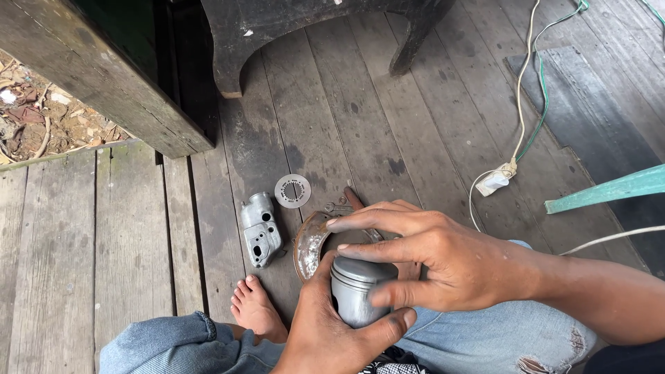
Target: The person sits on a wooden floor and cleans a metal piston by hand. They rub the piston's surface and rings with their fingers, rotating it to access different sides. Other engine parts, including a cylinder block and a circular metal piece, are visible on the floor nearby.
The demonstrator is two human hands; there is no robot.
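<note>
A grey metal piston [357, 291] stands upright in my left hand [332, 332], whose thumb and fingers wrap its skirt from below. My right hand [429, 263] comes in from the right and lies over the piston's top and side, with its fingers touching the crown. Just behind the piston a rusty curved brake shoe [309, 242] lies on the wooden floor. Left of it lie a grey cast metal housing [260, 228] and a thin round toothed plate [293, 190]. A small spanner [337, 208] lies beside the shoe.
My bare foot [255, 308] and my knees in torn jeans [499, 339] are at the bottom. A dark wooden stool [318, 34] stands at the top, a thick beam [97, 76] at upper left. White and green cables [521, 118] run along the right, near a teal bar [609, 188].
</note>
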